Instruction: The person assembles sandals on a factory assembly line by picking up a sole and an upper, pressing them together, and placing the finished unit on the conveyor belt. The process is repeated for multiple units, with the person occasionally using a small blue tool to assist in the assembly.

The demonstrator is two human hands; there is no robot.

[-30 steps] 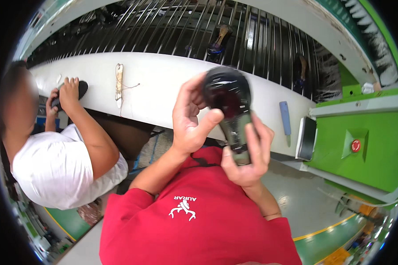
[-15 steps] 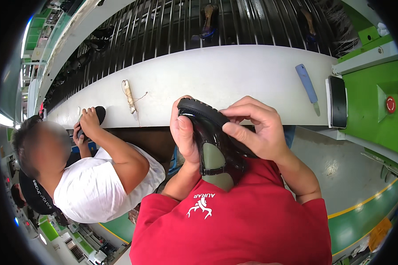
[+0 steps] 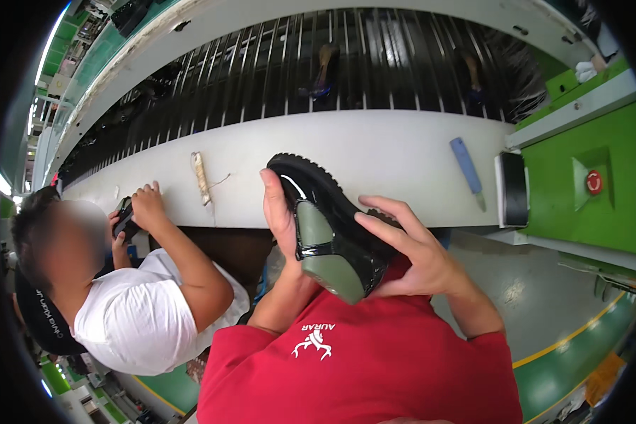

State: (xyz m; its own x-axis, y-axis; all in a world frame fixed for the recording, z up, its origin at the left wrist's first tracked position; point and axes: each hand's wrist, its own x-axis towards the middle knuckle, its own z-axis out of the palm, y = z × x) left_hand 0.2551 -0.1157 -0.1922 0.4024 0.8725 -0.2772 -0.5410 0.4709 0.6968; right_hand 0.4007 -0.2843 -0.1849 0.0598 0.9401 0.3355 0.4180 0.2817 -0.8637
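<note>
Above my lap, just off the near edge of the bench, I hold a glossy black ankle boot (image 3: 346,220) with olive-green panels and a thick ridged black sole. It lies tilted, with its green panels facing up. My left hand (image 3: 283,222) supports its left side, thumb up beside the sole edge, other fingers mostly hidden behind the boot. My right hand (image 3: 420,251) wraps its right end, with two fingers over the sole side and the thumb underneath near the green part.
A blue-handled knife (image 3: 468,173) and a thread-wrapped tool (image 3: 202,178) lie on the white bench (image 3: 374,152). Beyond runs a roller conveyor (image 3: 261,78) carrying shoe parts. On the right are a black box-like object (image 3: 512,189) and a green panel with a red button (image 3: 594,182). A co-worker (image 3: 148,304) handles a dark shoe at left.
The boot has turned, so more of its green panels and side show. My right hand has shifted from the sole edge down around the boot's right end. The whole view has tilted slightly.
</note>
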